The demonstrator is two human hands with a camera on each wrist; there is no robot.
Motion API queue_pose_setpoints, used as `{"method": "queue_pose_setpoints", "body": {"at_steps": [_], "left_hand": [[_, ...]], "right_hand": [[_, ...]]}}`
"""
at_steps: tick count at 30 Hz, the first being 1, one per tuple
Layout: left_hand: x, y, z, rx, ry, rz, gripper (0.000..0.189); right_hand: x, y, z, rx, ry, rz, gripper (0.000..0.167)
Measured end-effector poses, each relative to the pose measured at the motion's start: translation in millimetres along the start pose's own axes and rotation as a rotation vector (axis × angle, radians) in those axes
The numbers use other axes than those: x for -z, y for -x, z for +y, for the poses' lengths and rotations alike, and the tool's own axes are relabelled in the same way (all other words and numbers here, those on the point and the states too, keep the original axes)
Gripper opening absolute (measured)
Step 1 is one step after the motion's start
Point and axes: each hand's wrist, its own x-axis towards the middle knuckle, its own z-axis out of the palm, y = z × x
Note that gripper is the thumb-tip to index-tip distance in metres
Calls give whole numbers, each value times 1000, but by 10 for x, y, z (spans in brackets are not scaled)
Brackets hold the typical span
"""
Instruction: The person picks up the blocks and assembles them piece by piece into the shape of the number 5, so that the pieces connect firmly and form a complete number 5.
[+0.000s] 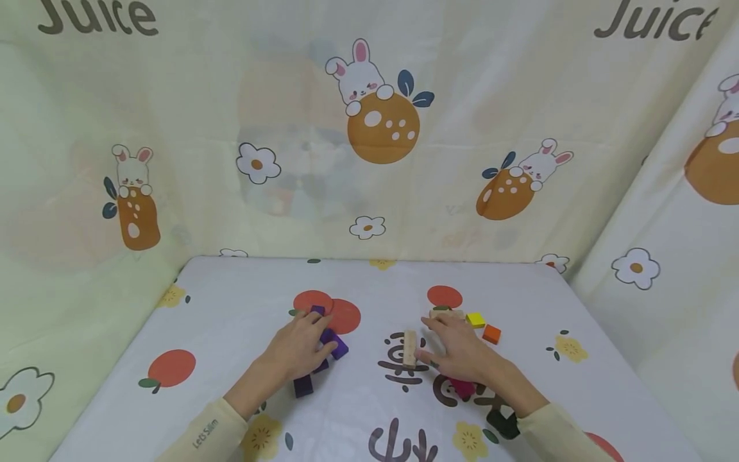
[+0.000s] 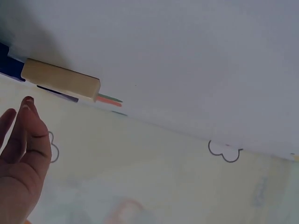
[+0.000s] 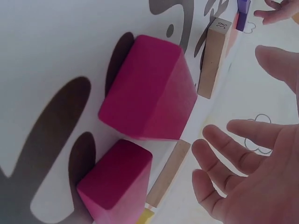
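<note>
On the left of the table, my left hand [image 1: 301, 343] hovers over several purple blocks [image 1: 335, 343]. Its fingers [image 2: 35, 123] are relaxed and hold nothing in the left wrist view. My right hand [image 1: 458, 346] is spread between two plain wooden blocks. One wooden block [image 1: 410, 348] lies by the thumb, the other wooden block [image 1: 446, 314] just beyond the fingers. Whether the fingertips touch either block I cannot tell. Two magenta pieces [image 3: 148, 88] lie below the right palm. The right hand partly hides them in the head view.
Right of the right hand lie a yellow block [image 1: 476, 320] and an orange block [image 1: 492, 333]. A dark green block [image 1: 502, 423] is close to the right sleeve. The white printed tablecloth [image 1: 231, 308] meets cream curtains [image 1: 202, 160] at the back and sides.
</note>
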Motion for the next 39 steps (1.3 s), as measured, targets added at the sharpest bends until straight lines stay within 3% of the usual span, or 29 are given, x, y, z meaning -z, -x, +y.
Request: {"method": "queue_pose_setpoints", "body": {"at_steps": [14,22,33,39], "left_hand": [[-51,-1,-18,3,4,-12,47],[-53,-20,-44,-26,-10,-7,32],[-106,-63,-190,-50,71,-29,35],[-83,-122,-254,-65,123,-59,34]], "right_hand": [[-18,-83,4,-58,-62,-98,82],[-40,-135,36,-11,-192,-77,52],[-69,-277,122,-31,-292,-109,45],[-90,-367,185,44,-309,-103,41]]}}
